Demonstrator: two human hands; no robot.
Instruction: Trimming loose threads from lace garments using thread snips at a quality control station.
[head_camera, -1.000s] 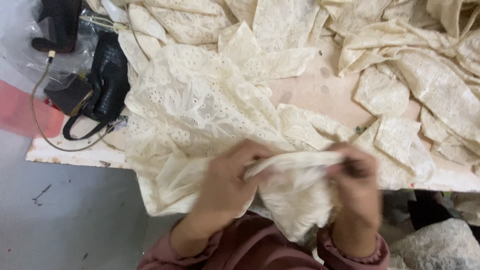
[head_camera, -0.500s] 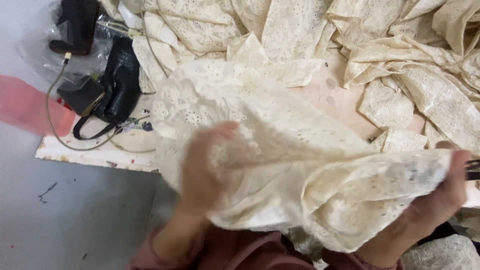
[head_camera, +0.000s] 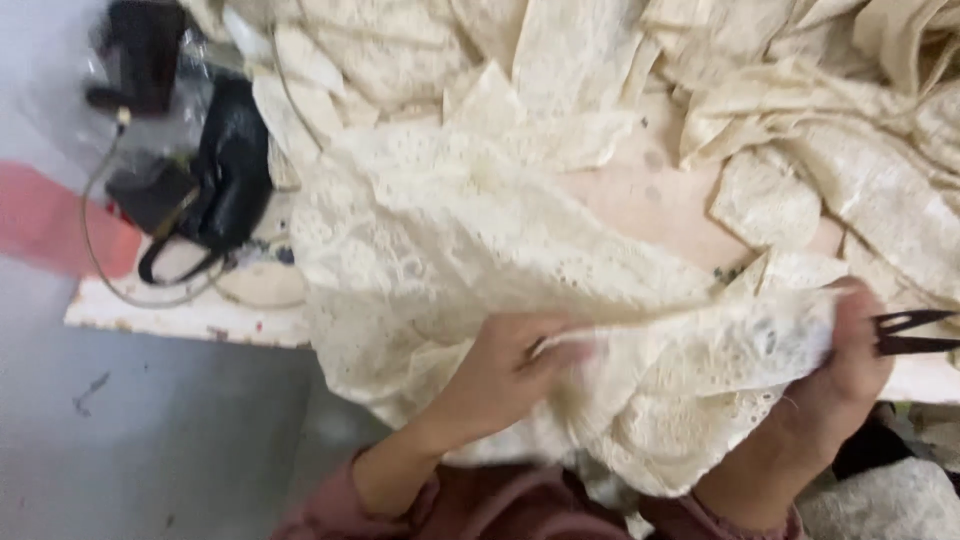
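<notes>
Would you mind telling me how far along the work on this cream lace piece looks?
Done: nothing clearly finished shows; cut lace pieces lie on the table. In hand: the left hand and right hand stretch an edge of the cream lace fabric, the right also holding dark snips. Left: most of the fabric lies bunched, unhandled.

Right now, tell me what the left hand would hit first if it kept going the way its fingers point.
The left hand points right, along the cream lace it pinches. It would likely meet more of that lace first, then the right hand gripping the other end beside black snips. Depth is unclear.
</notes>
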